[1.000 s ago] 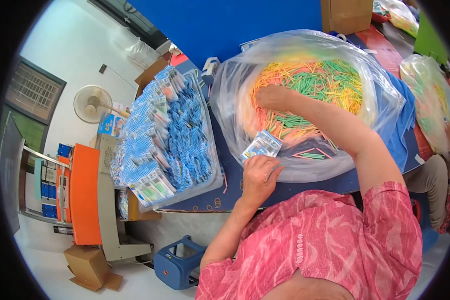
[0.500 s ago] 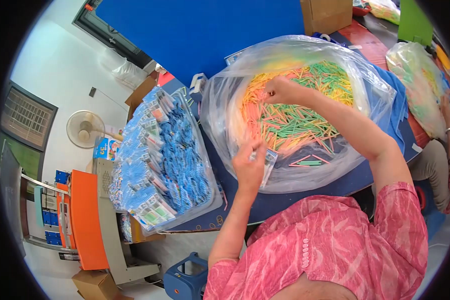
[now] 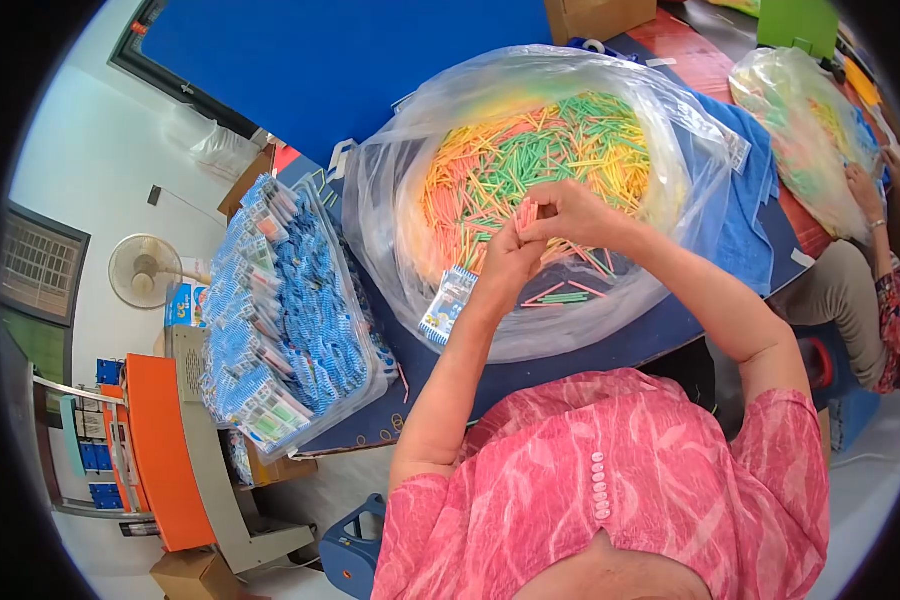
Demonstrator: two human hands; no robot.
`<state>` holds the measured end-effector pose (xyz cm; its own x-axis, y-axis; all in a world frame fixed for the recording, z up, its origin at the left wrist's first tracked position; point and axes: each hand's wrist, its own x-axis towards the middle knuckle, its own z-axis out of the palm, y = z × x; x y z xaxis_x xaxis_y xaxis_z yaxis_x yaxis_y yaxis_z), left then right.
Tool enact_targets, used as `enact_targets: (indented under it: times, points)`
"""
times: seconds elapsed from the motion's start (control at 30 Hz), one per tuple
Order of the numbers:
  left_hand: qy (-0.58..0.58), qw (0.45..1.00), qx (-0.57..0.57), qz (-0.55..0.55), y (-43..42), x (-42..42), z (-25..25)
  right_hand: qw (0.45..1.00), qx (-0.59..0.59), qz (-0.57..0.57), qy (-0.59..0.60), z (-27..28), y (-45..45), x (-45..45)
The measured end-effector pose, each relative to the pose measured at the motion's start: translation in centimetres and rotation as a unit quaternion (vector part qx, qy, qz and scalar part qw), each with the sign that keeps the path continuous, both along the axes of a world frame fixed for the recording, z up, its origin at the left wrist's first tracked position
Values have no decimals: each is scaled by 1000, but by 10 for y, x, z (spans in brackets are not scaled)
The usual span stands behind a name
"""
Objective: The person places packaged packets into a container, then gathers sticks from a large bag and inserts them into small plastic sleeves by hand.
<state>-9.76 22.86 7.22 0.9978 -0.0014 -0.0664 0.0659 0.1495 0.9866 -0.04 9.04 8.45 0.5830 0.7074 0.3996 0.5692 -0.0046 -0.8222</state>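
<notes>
My left hand [image 3: 508, 265] and my right hand [image 3: 572, 215] meet over the near part of a large clear plastic bag [image 3: 380, 190]. Between the fingertips of both is a small bunch of pink sticks [image 3: 526, 214]. Left of my left wrist is a small blue-and-white printed packet [image 3: 448, 306]; whether that hand also grips it I cannot tell. Inside the rolled-open bag, a heap of thin sticks [image 3: 545, 145] in pink, green, yellow and orange spreads out beyond my hands. A few pink and green sticks [image 3: 562, 297] lie apart at the near side.
At left stands a clear plastic bin [image 3: 372, 385] full of blue-and-white packets [image 3: 320, 300]. A blue towel [image 3: 740, 200] lies right of the bag. Another person's hand [image 3: 863, 190] touches a second plastic bag [image 3: 795, 130]. Rubber bands [image 3: 395, 422] lie near the table edge.
My right hand has come back from the heap to meet my left hand, with pink sticks now between them. The packet now shows left of my left wrist. The whole view has shifted slightly.
</notes>
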Motion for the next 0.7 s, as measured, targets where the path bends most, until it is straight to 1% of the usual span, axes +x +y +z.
enact_targets:
  times: [0.03,0.07,0.13,0.17,0.23,0.33,0.37,0.43,0.47,0.5,0.57,0.6,0.7]
  points:
    - [26,999,10,-31,2,-3,1,999,-23,-1,42,2,-3,-5]
    - [52,997,19,-61,3,-7,4,999,-21,-1,43,4,-8,-8]
    - [57,996,20,-71,4,-12,8,982,-6,41,184,11,-17,-11]
    - [62,995,17,-79,3,-17,11,965,-1,63,254,12,-20,-13]
    - [68,994,13,-86,1,-27,13,961,8,59,270,12,-25,-21]
    - [64,990,-102,-76,-1,-34,14,955,24,49,291,14,-26,-27]
    - [63,990,-102,-75,0,-35,13,951,46,35,304,11,-25,-29]
    - [75,990,-112,-38,5,-37,6,939,87,8,333,4,-19,-30]
    - [81,990,-117,-19,9,-37,2,939,86,10,333,2,-15,-27]
    - [83,990,-117,-17,14,-36,-2,938,101,-32,331,0,-9,-22]
    - [95,993,-55,50,26,-35,-13,928,131,-117,328,-6,3,-9]
    - [100,991,-23,82,29,-35,-13,928,130,-116,330,-11,11,-3]
    - [111,991,-43,68,33,-39,-6,947,59,-68,310,-22,37,14]
